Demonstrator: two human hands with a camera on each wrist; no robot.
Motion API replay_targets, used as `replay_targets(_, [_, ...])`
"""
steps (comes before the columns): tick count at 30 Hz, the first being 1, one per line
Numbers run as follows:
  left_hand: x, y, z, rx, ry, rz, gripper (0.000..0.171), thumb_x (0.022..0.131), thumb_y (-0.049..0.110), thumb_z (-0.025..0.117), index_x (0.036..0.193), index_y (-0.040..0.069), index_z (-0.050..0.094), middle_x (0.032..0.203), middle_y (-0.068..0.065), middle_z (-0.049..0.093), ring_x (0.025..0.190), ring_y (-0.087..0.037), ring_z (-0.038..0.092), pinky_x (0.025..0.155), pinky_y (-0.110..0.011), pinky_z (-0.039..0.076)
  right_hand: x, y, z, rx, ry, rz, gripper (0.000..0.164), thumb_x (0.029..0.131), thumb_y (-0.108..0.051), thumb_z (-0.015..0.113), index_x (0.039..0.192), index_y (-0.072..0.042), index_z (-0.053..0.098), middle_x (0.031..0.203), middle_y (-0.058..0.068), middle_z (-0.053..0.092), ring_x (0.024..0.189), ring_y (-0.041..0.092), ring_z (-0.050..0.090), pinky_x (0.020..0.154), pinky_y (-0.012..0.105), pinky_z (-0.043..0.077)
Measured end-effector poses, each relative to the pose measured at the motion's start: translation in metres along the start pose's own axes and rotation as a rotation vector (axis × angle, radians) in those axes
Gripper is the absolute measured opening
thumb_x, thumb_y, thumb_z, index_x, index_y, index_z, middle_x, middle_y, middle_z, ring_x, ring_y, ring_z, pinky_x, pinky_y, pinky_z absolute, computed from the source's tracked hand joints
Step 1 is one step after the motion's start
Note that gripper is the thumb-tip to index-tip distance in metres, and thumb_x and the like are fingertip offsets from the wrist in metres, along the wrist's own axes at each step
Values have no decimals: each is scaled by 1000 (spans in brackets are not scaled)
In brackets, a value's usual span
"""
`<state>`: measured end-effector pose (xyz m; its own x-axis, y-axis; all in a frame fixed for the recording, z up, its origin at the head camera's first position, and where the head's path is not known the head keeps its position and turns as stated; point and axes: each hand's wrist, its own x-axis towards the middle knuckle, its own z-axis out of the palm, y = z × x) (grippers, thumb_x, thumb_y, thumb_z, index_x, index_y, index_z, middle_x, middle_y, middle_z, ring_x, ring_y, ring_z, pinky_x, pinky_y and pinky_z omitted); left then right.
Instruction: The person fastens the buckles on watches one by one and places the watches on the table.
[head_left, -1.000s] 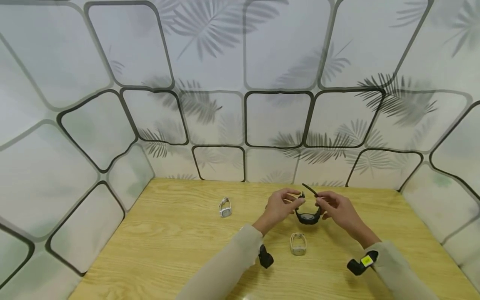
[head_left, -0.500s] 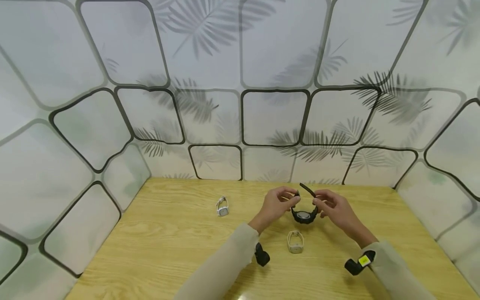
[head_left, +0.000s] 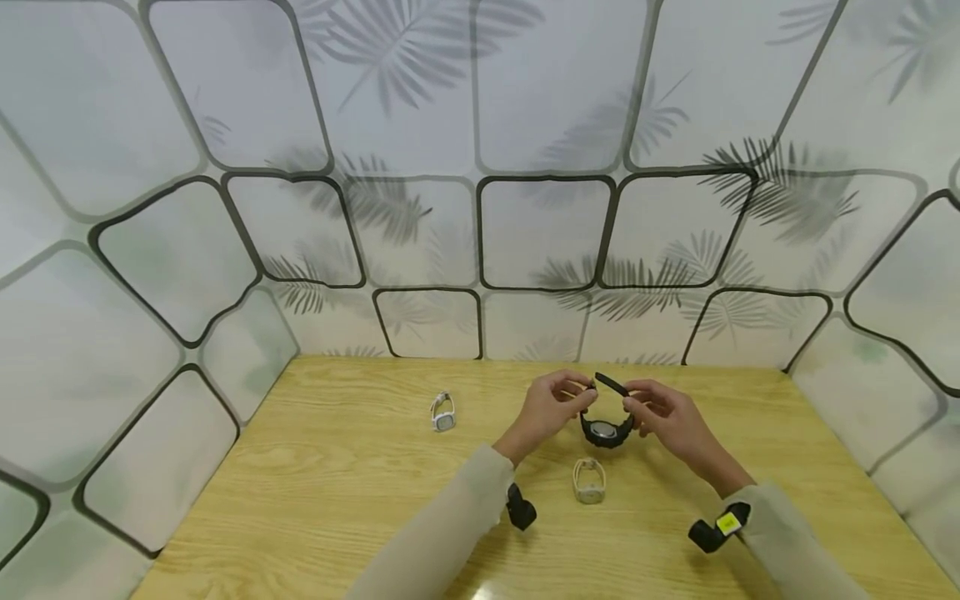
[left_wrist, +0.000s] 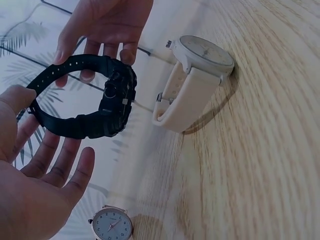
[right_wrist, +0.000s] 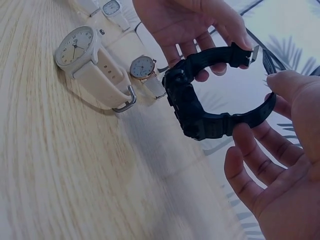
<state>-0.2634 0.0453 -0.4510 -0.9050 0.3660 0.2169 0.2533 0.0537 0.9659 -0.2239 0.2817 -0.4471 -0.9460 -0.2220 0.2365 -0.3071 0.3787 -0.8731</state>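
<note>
A black chunky wristwatch (head_left: 602,432) is held up between both hands, its face towards the person and its strap standing up in a loop. My left hand (head_left: 550,410) pinches the buckle end (right_wrist: 253,56) of the strap between thumb and forefinger. On the other side, my right hand (head_left: 672,419) grips the holed strap (left_wrist: 77,62), whose free tip reaches over to the buckle. In the left wrist view the remaining fingers of the left hand (left_wrist: 42,197) spread below the watch. A cream wristwatch (head_left: 590,493) stands on the table just nearer than the hands.
A white wristwatch (head_left: 445,422) with a squarish face stands further left on the wooden table (head_left: 337,492). Another, with a round white face and gold rim (right_wrist: 142,67), shows in both wrist views. A patterned wall (head_left: 540,325) rises behind the table's far edge.
The strap's free end has swung down and left, now right at the buckle held by the left hand. Everything shifts slightly left in the head view.
</note>
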Motion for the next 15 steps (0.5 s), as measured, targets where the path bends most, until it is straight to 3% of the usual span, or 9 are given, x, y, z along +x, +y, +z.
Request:
replay_targets(5, [-1, 0, -3, 0, -7, 23, 19, 99, 19, 73, 115, 9, 73, 100, -15, 74, 88, -38, 72, 81, -55, 59, 0, 4, -1, -2, -15, 6, 36, 105, -20, 63, 136, -1, 60, 110, 30, 66, 79, 27, 69, 66, 38, 60])
replay_targets(8, [-1, 0, -4, 10, -19, 28, 21, 99, 19, 72, 117, 9, 73, 100, -12, 74, 88, -35, 73, 80, -51, 60, 0, 6, -1, -20, -27, 14, 36, 105, -21, 63, 136, -2, 60, 111, 30, 67, 80, 31, 70, 67, 40, 60])
replay_targets(15, [-3, 0, -10, 23, -62, 72, 19, 99, 15, 71, 117, 8, 73, 100, -15, 74, 90, -40, 71, 76, -40, 61, 1, 6, -1, -39, -68, 6, 37, 105, -23, 63, 136, -3, 61, 110, 29, 67, 80, 39, 68, 67, 44, 60])
